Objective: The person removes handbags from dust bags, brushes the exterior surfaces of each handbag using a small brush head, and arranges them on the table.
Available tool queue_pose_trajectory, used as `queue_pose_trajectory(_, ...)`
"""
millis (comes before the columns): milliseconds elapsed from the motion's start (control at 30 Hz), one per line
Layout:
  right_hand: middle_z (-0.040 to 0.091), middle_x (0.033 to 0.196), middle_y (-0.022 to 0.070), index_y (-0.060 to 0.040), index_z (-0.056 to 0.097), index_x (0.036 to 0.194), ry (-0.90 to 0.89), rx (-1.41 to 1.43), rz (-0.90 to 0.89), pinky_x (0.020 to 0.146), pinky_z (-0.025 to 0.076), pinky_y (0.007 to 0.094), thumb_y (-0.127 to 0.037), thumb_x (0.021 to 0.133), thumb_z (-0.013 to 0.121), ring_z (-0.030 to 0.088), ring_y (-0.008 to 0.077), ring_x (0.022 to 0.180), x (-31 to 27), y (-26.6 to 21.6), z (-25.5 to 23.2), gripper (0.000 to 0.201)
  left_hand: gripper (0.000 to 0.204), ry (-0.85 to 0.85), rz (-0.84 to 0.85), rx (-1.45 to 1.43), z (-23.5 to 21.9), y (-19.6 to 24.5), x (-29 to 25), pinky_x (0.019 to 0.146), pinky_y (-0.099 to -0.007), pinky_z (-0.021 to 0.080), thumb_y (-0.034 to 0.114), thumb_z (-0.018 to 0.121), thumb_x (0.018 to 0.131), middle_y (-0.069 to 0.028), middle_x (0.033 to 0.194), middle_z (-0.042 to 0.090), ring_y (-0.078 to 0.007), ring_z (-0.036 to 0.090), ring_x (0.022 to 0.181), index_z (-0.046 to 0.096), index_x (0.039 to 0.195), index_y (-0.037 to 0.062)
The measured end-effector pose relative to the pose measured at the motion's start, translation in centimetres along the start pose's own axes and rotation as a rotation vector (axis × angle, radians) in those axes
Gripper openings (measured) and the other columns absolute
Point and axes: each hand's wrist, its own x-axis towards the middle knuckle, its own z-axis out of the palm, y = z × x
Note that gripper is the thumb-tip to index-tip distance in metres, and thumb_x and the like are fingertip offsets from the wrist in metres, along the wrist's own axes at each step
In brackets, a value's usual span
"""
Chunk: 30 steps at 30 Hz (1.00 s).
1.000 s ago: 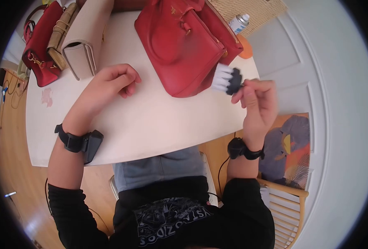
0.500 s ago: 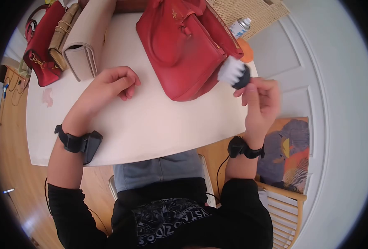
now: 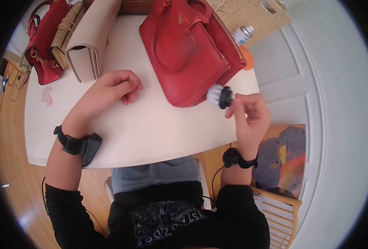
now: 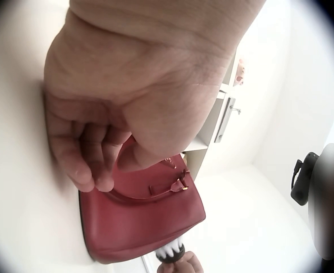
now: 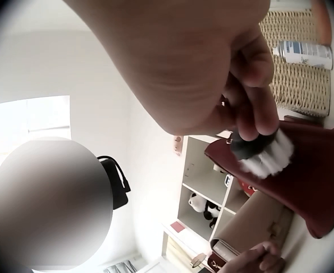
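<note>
My right hand (image 3: 250, 118) pinches the dark base of a round brush (image 3: 225, 98) between thumb and fingers. Its white bristles point left, right by the lower corner of a red leather handbag (image 3: 179, 58); in the right wrist view the brush (image 5: 267, 156) overlaps the bag's side. The handbag stands on the table with its two handles up and its zip top parted. Beside the bag, on the tabletop, rests my left hand (image 3: 111, 89), its fingers loosely curled around nothing.
Along the left of the white table (image 3: 130, 137) stand a beige bag (image 3: 88, 39), a tan bag (image 3: 63, 35) and a smaller red bag (image 3: 47, 50). Behind the handbag are a spray can (image 3: 242, 35), an orange round thing (image 3: 247, 57) and a woven basket (image 3: 250, 16).
The brush in my right hand first moved slightly up and right, then down and left, closer to my body. My left hand stays in place on the table.
</note>
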Motion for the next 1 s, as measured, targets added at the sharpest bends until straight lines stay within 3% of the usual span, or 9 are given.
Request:
queue_pose_trajectory(100,0.073,0.080,0.0101,0.0021,0.061,0.113,0.317,0.145,-0.132,0.061,0.047,0.0228,0.005,0.104,0.059,0.070,0.0122,0.072,-0.2,-0.7,0.3,0.010,0.023,-0.024,0.004,0.038,0.3,-0.3,0.0,0.076,-0.0255,0.048,0.021,0.055,0.111,0.0029,0.082,0.062,-0.0073,0.059,0.080,0.069,0.102,0.0048)
queue_pose_trajectory(300,0.072,0.079,0.0098,0.0013,0.057,0.115,-0.033,-0.002,0.014,0.062,0.047,0.0226,0.005,0.105,0.058,0.067,0.0106,0.072,-0.8,0.2,0.8,0.011,0.023,0.008,0.014,0.028,0.0,-0.1,-0.3,0.076,-0.0255,0.048,0.021,0.055,0.111,0.0024,0.083,0.063,-0.0081,0.058,0.079,0.069,0.102,0.0049)
queue_pose_trajectory(400,0.072,0.089,0.0144,0.0018,0.057,0.114,0.353,0.135,-0.194,0.061,0.046,0.0215,0.005,0.106,0.057,0.067,0.0113,0.071,-1.4,-0.4,1.0,0.008,0.023,-0.013,0.015,0.050,0.3,-0.6,-0.1,0.076,-0.0255,0.048,0.021,0.055,0.111,0.0024,0.083,0.063,-0.0081,0.058,0.079,0.069,0.103,0.0050)
queue_pose_trajectory(433,0.071,0.095,0.0167,0.0019,0.057,0.116,0.343,0.227,-0.312,0.062,0.046,0.0211,0.007,0.106,0.056,0.068,0.0124,0.072,-1.0,0.1,0.8,0.011,0.023,-0.021,0.018,0.043,0.2,-0.6,0.0,0.076,-0.0254,0.048,0.021,0.055,0.111,0.0023,0.083,0.063,-0.0082,0.059,0.079,0.069,0.103,0.0048)
queue_pose_trajectory(567,0.072,0.081,0.0089,0.0027,0.063,0.105,0.082,-0.082,-0.013,0.065,0.052,0.0230,0.007,0.101,0.065,0.070,0.0111,0.072,-0.6,-0.7,0.4,0.006,0.023,-0.021,0.016,0.042,0.1,-0.2,0.0,0.076,-0.0253,0.048,0.021,0.055,0.110,0.0022,0.082,0.063,-0.0084,0.059,0.079,0.069,0.102,0.0042)
queue_pose_trajectory(700,0.072,0.082,0.0094,0.0023,0.062,0.103,0.467,0.199,-0.301,0.062,0.052,0.0226,0.006,0.100,0.066,0.070,0.0103,0.067,-1.3,-1.1,3.0,0.006,0.023,-0.013,0.003,0.033,0.3,-0.3,-0.3,0.076,-0.0253,0.048,0.020,0.055,0.110,0.0024,0.082,0.062,-0.0083,0.059,0.079,0.069,0.102,0.0041)
queue_pose_trajectory(767,0.070,0.081,0.0112,0.0026,0.060,0.106,0.458,0.228,-0.379,0.061,0.052,0.0233,0.006,0.102,0.064,0.070,0.0118,0.068,-0.7,-0.7,2.6,0.007,0.023,-0.013,0.012,0.050,0.2,-0.1,-0.1,0.076,-0.0253,0.048,0.020,0.055,0.110,0.0026,0.083,0.062,-0.0083,0.059,0.079,0.069,0.102,0.0041)
queue_pose_trajectory(900,0.068,0.080,0.0144,0.0031,0.055,0.112,0.149,-0.074,-0.067,0.060,0.051,0.0239,0.007,0.104,0.057,0.070,0.0153,0.071,-0.9,0.0,2.0,0.009,0.023,-0.013,0.031,0.017,-0.1,-0.4,-0.1,0.075,-0.0263,0.050,0.018,0.055,0.108,0.0004,0.083,0.064,-0.0098,0.059,0.079,0.070,0.103,0.0018)
queue_pose_trajectory(1000,0.069,0.082,0.0148,0.0026,0.055,0.111,0.408,0.211,-0.287,0.062,0.052,0.0247,0.008,0.104,0.057,0.069,0.0150,0.070,-1.7,-0.4,2.0,0.009,0.022,-0.022,0.035,0.040,0.2,-0.5,0.0,0.075,-0.0266,0.050,0.018,0.055,0.108,0.0001,0.083,0.064,-0.0100,0.059,0.078,0.070,0.104,0.0012)
